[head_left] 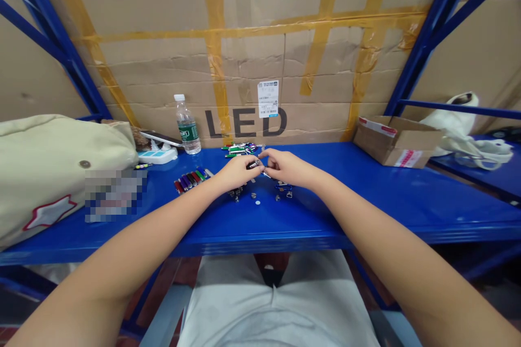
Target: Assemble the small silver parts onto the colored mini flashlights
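Note:
My left hand (pixel 237 170) is closed around a small dark cylinder with a silvery end (pixel 253 164), held just above the table. My right hand (pixel 290 167) meets it there, fingertips pinched at the end of the cylinder on a small metallic piece (pixel 266 174) too small to name. Below the hands lie small metal parts (pixel 237 194), a blue clip-like piece (pixel 284 187) and a white disc (pixel 258 203). Left of my left hand is a row of coloured cylinders (pixel 189 180). Behind both hands is a pile of green, red and silvery pieces (pixel 241 149).
The blue table (pixel 391 195) backs onto a large taped cardboard sheet (pixel 163 65). At left are a cream bag (pixel 52 168), a plastic packet, a power strip (pixel 158 155), a phone and a water bottle (pixel 188 127). A small open carton (pixel 394 141) stands at right.

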A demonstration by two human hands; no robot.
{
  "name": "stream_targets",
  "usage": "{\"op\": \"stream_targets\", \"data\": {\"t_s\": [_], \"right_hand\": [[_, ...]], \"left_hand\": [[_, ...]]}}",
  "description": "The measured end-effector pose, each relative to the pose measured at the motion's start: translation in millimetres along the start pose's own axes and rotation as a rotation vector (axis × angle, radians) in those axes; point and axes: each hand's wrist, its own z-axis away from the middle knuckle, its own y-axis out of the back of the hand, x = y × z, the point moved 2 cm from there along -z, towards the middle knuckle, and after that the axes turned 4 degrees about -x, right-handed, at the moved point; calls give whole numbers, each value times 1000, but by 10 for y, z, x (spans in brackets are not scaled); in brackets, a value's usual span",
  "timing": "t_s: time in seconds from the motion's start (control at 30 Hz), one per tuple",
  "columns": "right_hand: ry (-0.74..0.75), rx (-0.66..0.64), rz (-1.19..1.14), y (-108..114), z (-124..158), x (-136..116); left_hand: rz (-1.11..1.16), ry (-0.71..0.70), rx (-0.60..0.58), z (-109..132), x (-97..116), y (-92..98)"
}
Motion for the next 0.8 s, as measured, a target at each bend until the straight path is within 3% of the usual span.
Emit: {"op": "stream_targets", "data": {"t_s": [0.17, 0.33, 0.5, 0.8], "right_hand": [[-12, -18, 9, -24, 1, 14], [-80, -35, 314, -68, 0, -9], [-153, -74, 573, -116, 3, -70], [-207, -12, 634, -105, -20, -133]], "left_hand": [[-43, 13, 110, -48, -116, 36], [-6, 5, 166, -58, -194, 53], [-53, 26, 165, -43, -139, 52], [-105, -69, 109, -30, -82, 50]]}}
